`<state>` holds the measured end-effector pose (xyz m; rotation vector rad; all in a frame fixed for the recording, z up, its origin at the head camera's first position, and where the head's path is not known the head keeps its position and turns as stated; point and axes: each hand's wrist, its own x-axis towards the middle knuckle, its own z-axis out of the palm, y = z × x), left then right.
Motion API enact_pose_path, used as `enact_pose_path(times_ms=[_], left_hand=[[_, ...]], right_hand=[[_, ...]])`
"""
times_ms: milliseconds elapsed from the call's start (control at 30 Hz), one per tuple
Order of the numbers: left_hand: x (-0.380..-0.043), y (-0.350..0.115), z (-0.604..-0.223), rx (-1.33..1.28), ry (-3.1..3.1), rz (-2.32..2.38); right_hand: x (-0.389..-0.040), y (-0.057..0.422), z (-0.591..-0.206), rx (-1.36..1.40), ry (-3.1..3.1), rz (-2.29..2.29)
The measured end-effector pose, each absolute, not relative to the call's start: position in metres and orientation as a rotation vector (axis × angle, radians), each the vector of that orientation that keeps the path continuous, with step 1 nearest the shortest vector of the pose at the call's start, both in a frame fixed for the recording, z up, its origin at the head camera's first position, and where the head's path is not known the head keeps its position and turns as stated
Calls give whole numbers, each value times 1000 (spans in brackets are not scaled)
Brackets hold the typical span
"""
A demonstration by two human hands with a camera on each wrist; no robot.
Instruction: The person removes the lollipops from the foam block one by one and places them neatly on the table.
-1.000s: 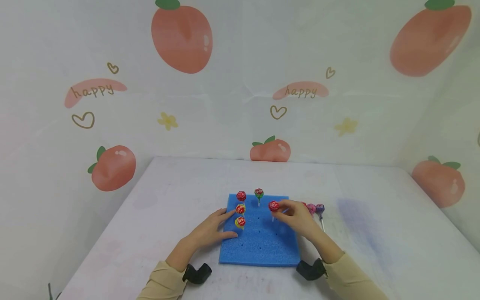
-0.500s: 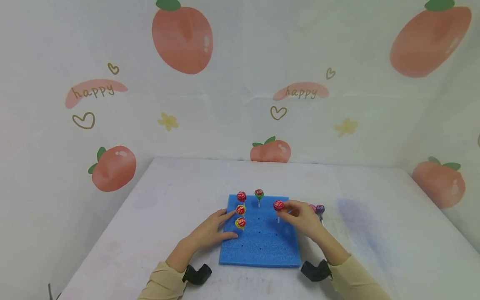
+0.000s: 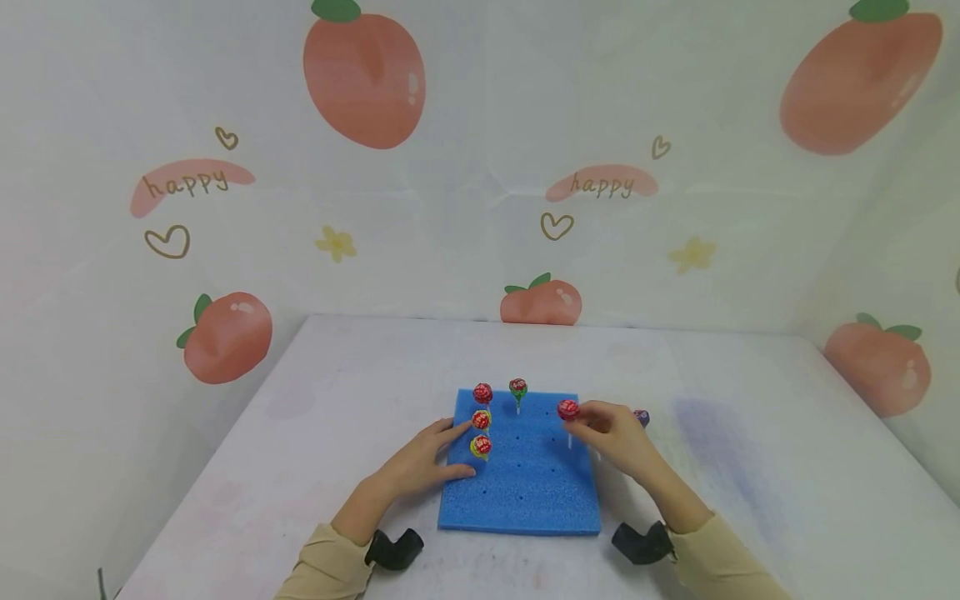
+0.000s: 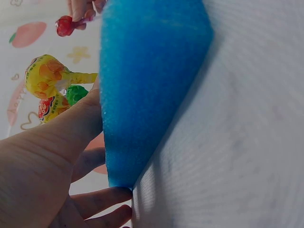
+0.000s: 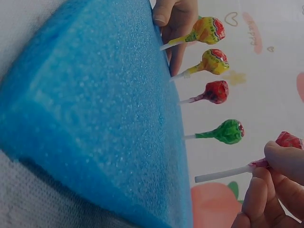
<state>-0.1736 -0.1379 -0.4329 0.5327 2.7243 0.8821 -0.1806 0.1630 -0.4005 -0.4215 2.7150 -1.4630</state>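
The right hand [image 3: 617, 435] pinches a red-wrapped lollipop [image 3: 567, 409] below its head, leaving the stick [image 5: 221, 175] free over a blue foam board [image 3: 517, 510] propping four lollipops [image 3: 482, 392]; the left hand [image 3: 414, 462], fingers spread, apparently steadies its left edge.

Lower right, right hand [image 5: 273, 190] pinches red lollipop [image 5: 289, 139] near wrapper neck, white stick pointing left, tip seemingly just off blue foam board [image 5: 104, 104]. Upper centre down: upper yellow lollipop [image 5: 208, 31], lower yellow lollipop [image 5: 214, 62], dark red lollipop [image 5: 217, 92], green lollipop [image 5: 229, 132], all in board. Left hand [image 5: 184, 19], top centre.
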Motion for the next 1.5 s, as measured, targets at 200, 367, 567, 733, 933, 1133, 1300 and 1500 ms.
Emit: enact_pose_path(times_ms=[200, 367, 567, 733, 933, 1133, 1300, 1500], left_hand=[[-172, -138, -431, 530, 2722, 881], [-172, -137, -431, 523, 2722, 885], [-172, -137, -431, 529, 2726, 882], [-172, -137, -431, 532, 2732, 873], [-173, -137, -432, 529, 2734, 870], [-173, -137, -433, 533, 2738, 872], [-173, -137, -433, 531, 2737, 873], [-172, -137, -432, 532, 2732, 876]], right_hand=[[-180, 167, -400, -414, 2709, -1483], [-179, 171, -399, -392, 2705, -1499], [-177, 173, -401, -375, 2697, -1480], [-177, 177, -401, -370, 2703, -1478], [-178, 181, -401, -336, 2744, -1459], [-177, 185, -401, -255, 2748, -1458], [-176, 189, -400, -223, 2746, -1455], [-176, 193, -402, -211, 2779, -1442]])
